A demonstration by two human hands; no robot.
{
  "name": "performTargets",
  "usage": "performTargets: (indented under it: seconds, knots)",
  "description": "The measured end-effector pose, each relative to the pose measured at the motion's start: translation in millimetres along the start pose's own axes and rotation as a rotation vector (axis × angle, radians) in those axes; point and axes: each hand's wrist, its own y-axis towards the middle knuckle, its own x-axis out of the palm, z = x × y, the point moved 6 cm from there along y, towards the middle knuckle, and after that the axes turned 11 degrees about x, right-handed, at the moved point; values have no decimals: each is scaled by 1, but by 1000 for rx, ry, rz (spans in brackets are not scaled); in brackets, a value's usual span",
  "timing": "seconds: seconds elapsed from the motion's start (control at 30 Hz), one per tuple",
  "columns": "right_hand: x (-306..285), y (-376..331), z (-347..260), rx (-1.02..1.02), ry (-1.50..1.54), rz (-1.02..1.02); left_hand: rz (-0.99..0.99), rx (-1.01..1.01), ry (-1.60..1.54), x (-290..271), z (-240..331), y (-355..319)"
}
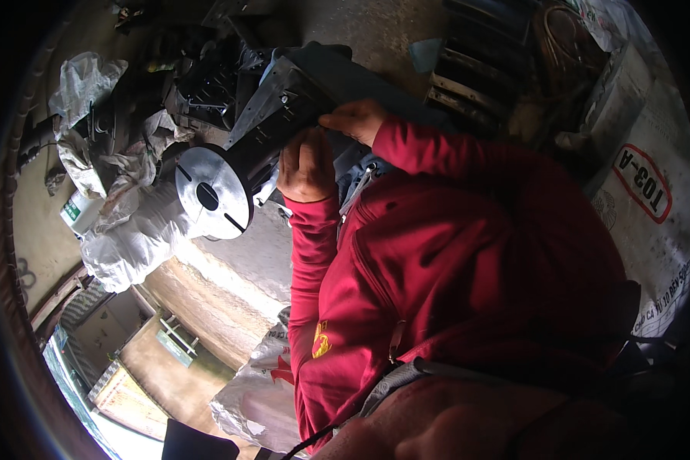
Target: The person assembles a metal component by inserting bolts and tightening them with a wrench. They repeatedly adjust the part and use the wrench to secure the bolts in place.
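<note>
My left hand (308, 165) is closed, fingertips bent down at the edge of a long dark metal piece (272, 130) with a row of small bright studs along it. My right hand (356, 121) lies just beyond it, its thumb and fingers pinched together close to the same piece. Whatever sits between the fingertips of either hand is too small or hidden to make out. To the left of my left hand is a round silvery metal disc (234, 195) with a dark centre hole and slots. Dark blue cloth (353, 80) lies behind the dark piece.
Several dark metal parts (207, 88) are heaped at the far left. Clear plastic bags (88, 84) and a white plastic bundle (138, 245) lie at the left. Black slatted pieces (479, 69) are stacked at the far right, near a large printed white sack (659, 138).
</note>
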Motion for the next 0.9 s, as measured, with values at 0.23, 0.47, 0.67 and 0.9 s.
performTargets:
  seconds: [0.23, 0.47, 0.67, 0.9]
  knots:
    - [-2, 4, 1, -53, -22, -5, -47, 26, 1, 2, 1, 4]
    - [-1, -3, -11, -147, 1, -37, -111, -33, 89, 6, 2, 3]
    - [-5, 11, 10, 48, 10, -53, -101, -18, 64, 1, 2, 6]
    - [-1, 3, -1, -9, 66, -20, -129, -12, 92, -2, 4, 9]
